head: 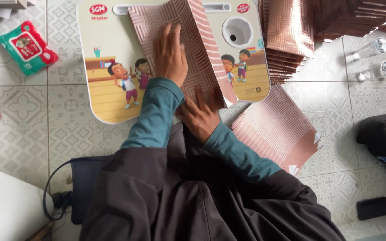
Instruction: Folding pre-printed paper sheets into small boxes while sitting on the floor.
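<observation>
Lap desk [108, 96], sheets [275, 127] on tiled floor [23, 134]

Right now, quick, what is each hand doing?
Left hand: open, flat, palm pressed on the pink patterned card sheet; holding nothing.
Right hand: open, fingers spread on the sheet's near edge; no grip closed round it.

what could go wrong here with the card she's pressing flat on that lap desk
1. The patterned card overhangs the desk's near edge, right where the right hand presses; it could bend off the crease line or slip.
2. The left hand alone pins the upper part, so the glossy sheet may slide on the smooth desk.
3. The card stack beside the desk leans fanned out; a nudge might topple it onto the loose card on the floor.
</observation>
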